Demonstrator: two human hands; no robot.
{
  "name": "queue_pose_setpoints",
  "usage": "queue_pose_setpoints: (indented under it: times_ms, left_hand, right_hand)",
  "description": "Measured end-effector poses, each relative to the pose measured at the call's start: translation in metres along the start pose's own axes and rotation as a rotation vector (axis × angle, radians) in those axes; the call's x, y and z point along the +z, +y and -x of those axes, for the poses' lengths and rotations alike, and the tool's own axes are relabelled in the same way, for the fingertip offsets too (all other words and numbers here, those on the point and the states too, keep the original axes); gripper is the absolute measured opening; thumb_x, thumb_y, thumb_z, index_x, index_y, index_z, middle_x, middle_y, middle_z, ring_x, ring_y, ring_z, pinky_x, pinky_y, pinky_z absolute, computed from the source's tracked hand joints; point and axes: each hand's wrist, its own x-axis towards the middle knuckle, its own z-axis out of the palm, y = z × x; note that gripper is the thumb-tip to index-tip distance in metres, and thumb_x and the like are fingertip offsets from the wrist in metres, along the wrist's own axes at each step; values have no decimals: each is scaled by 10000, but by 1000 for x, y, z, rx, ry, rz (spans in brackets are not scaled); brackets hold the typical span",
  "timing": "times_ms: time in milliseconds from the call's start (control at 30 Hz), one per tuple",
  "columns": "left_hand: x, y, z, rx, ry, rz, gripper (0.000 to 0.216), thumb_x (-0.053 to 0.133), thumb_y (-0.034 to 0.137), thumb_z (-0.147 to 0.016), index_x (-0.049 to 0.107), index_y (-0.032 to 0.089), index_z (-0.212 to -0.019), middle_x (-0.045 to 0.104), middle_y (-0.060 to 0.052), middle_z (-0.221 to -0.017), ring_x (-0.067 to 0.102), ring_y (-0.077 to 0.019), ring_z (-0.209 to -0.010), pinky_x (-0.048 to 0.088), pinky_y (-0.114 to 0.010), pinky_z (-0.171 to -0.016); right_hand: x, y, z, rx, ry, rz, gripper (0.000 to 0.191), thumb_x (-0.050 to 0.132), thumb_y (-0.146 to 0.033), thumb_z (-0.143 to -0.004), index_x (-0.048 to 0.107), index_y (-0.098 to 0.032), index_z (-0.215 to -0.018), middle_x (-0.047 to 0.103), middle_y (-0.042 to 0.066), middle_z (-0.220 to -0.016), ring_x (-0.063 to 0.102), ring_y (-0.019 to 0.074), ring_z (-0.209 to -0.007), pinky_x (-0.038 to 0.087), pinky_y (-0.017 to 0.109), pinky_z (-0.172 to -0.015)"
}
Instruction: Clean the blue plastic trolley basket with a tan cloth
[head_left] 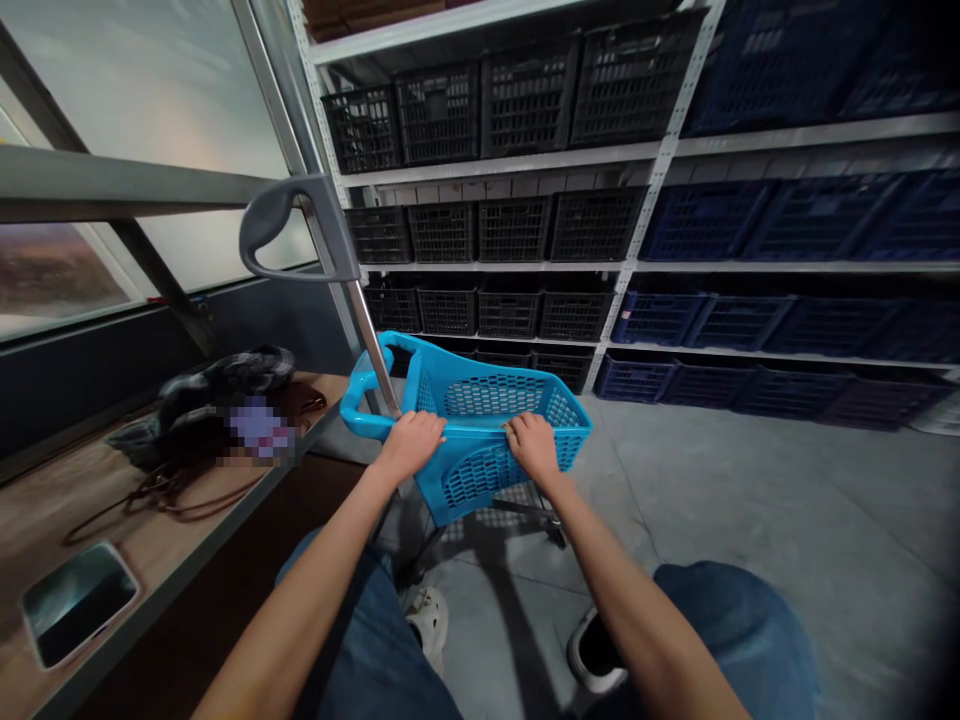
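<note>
A small bright-blue plastic shopping cart [480,480] stands on the floor before me, its basket walls pierced with a mesh pattern. My left hand [411,445] grips the near rim close to the handle end. Farther right along the same rim, my right hand [532,445] has its fingers curled over the edge. The inside of the basket shows nothing in it from here. At the cart's left end rises a metal pole with a grey loop handle [330,230]; I cannot tell how it joins the cart. Wheels show dimly below.
To my left is a wooden shelf [150,560] with a phone-like device [79,603], a dark bag [187,410] and brown straps [202,505]. White metal racks [660,170] opposite hold rows of black crates [517,225] and blue crates [697,220]. Grey floor [720,480] extends rightward.
</note>
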Motion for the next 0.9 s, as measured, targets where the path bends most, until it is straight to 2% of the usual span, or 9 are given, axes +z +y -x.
queue_pose_setpoints:
  times_ms: [133,200,300,433,500,800,900]
  left_hand:
    - [1,0,-1,-5,5,9,305,427,364,-958,569,151,-1124,609,-100,-918,534,-254,-887,331,-376,-747]
    - [0,-1,0,-9,3,18,313,415,365,-962,569,151,-1131,608,-103,-917,534,-253,-888,332,-379,-753]
    - [-3,0,3,-5,-1,25,320,409,371,-962,571,150,-1129,607,-105,-914,531,-254,-883,331,-381,-750]
    - [-9,7,6,6,-13,27,306,413,355,-961,565,154,-1135,609,-110,-928,530,-256,-888,327,-378,-747]
    - [-11,12,6,15,-13,32,304,417,345,-960,558,154,-1149,609,-113,-940,530,-256,-897,326,-377,-751]
    - [-15,19,-4,59,-1,84,297,474,358,-941,566,159,-1141,610,-107,-972,533,-252,-927,328,-371,-766]
    - [-15,26,-14,77,12,92,284,510,352,-926,570,160,-1126,612,-101,-958,538,-249,-919,329,-370,-769]
  right_hand:
    - [6,-55,-13,-24,28,-47,265,384,-327,-985,617,-210,-940,586,75,-979,447,212,-902,290,320,-753]
    - [5,-64,-16,-88,19,-66,251,387,-320,-984,614,-213,-990,585,77,-1002,447,211,-907,294,316,-756]
    - [0,-41,-10,-204,-29,-71,244,406,-325,-977,618,-212,-1018,585,74,-971,452,206,-870,305,311,-761]
    - [-11,10,10,-152,-35,-27,261,415,-339,-973,637,-203,-948,579,76,-916,459,207,-851,316,314,-771]
    - [-16,24,19,-144,-37,-22,252,422,-333,-970,637,-202,-964,579,77,-933,462,207,-862,322,315,-783]
    - [-29,34,48,-107,-30,2,238,428,-304,-965,626,-197,-1042,570,86,-984,457,218,-909,322,328,-804]
    - [-32,33,57,-21,16,21,233,429,-312,-967,624,-202,-1033,574,90,-1010,449,225,-917,320,337,-798]
